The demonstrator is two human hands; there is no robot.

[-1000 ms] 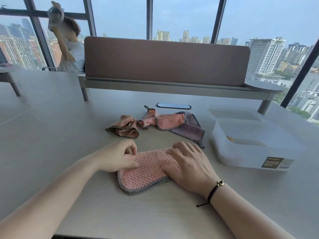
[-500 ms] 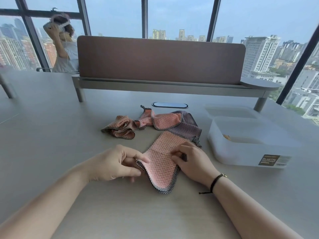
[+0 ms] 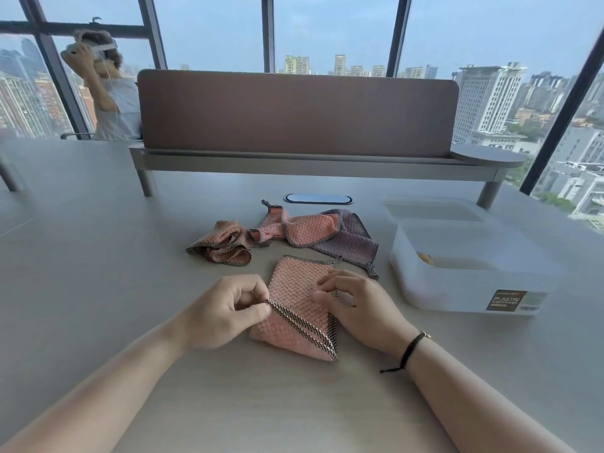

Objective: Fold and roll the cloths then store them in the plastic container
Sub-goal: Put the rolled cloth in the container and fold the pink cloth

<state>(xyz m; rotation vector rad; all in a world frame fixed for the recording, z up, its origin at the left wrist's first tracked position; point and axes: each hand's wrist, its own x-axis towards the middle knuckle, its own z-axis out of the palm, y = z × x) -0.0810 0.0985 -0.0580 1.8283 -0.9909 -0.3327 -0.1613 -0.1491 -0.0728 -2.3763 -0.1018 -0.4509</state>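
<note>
Head view: folded pink cloth (image 3: 295, 308) flat on table (image 3: 98, 256), left of plastic container (image 3: 470, 282). Left hand (image 3: 225, 310) pinching trimmed left edge, right hand (image 3: 358, 305) fingertips curled onto right edge. Risk: light pinch slipping, fold springing open, roll going crooked.

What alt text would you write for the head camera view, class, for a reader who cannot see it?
A person's left hand pinches the trimmed edge of a folded pink cloth on a table while the right hand holds its other side. Crumpled cloths lie beyond, and an open plastic container stands to the right.
</note>
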